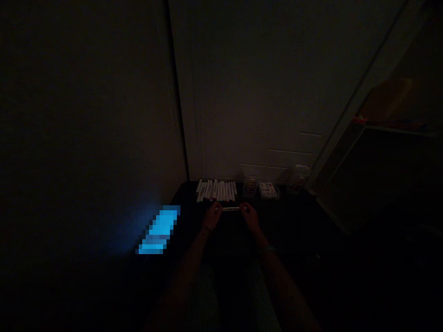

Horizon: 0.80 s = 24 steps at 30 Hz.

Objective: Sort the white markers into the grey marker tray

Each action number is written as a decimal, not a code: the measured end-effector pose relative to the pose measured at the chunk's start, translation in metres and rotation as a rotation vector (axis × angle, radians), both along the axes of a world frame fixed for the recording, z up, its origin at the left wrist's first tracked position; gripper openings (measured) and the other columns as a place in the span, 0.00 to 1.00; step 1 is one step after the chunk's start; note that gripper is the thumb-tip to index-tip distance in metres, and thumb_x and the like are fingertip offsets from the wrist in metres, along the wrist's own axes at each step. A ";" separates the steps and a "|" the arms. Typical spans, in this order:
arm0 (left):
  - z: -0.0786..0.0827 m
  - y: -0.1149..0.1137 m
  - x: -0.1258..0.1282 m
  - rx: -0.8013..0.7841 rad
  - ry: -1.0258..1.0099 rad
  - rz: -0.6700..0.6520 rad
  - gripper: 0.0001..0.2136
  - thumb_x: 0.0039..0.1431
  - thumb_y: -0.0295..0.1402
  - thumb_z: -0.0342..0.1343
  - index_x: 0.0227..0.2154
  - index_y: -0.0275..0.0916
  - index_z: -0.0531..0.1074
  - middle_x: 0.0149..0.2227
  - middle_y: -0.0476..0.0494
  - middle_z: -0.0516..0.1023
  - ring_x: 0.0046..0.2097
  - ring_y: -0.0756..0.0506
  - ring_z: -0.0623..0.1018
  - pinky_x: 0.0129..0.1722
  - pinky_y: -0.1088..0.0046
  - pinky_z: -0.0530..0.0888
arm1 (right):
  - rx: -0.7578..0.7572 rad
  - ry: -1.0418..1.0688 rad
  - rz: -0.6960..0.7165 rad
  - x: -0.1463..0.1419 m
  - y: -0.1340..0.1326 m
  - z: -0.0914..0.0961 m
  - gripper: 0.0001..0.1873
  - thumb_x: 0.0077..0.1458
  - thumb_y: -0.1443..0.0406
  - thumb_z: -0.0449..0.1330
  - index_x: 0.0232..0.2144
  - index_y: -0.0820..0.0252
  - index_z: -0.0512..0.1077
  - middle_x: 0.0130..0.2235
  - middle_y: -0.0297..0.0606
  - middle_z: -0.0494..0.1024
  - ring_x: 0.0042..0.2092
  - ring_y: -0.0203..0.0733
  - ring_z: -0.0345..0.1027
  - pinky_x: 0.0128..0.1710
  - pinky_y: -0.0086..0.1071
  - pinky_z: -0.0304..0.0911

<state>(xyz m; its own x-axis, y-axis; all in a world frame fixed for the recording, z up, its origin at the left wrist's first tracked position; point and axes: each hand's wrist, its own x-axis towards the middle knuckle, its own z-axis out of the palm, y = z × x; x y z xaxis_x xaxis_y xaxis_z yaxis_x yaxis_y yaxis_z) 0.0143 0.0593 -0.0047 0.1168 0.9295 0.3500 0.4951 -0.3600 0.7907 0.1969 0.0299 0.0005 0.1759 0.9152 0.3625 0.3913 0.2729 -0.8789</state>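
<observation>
The scene is very dark. My left hand (212, 216) and my right hand (249, 216) hold the two ends of one white marker-like stick (231, 209), which lies level between them over a dark table (294, 221). Both hands have their fingers pinched on it. Just beyond the hands a row of several similar white sticks (216, 190) lies side by side near the wall.
Small clear boxes (268, 189) stand to the right of the row, against the wall. A glowing blue screen (159, 229) lies at the left of the table. A dark cabinet or box (380, 175) rises at the right.
</observation>
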 end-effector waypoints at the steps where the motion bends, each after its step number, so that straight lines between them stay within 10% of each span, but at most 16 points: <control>1: 0.000 0.000 0.000 0.000 0.000 0.001 0.10 0.54 0.38 0.43 0.31 0.39 0.65 0.28 0.51 0.71 0.31 0.51 0.71 0.33 0.78 0.65 | 0.000 0.001 -0.004 0.000 0.000 0.000 0.18 0.51 0.54 0.48 0.32 0.60 0.70 0.30 0.34 0.74 0.33 0.37 0.65 0.32 0.26 0.57; 24: 0.003 -0.002 0.001 -0.027 0.020 0.025 0.09 0.54 0.37 0.44 0.31 0.39 0.65 0.28 0.51 0.70 0.31 0.51 0.71 0.33 0.77 0.65 | 0.011 -0.008 0.008 0.000 -0.001 0.002 0.18 0.51 0.55 0.47 0.32 0.60 0.70 0.31 0.34 0.73 0.34 0.37 0.65 0.33 0.26 0.58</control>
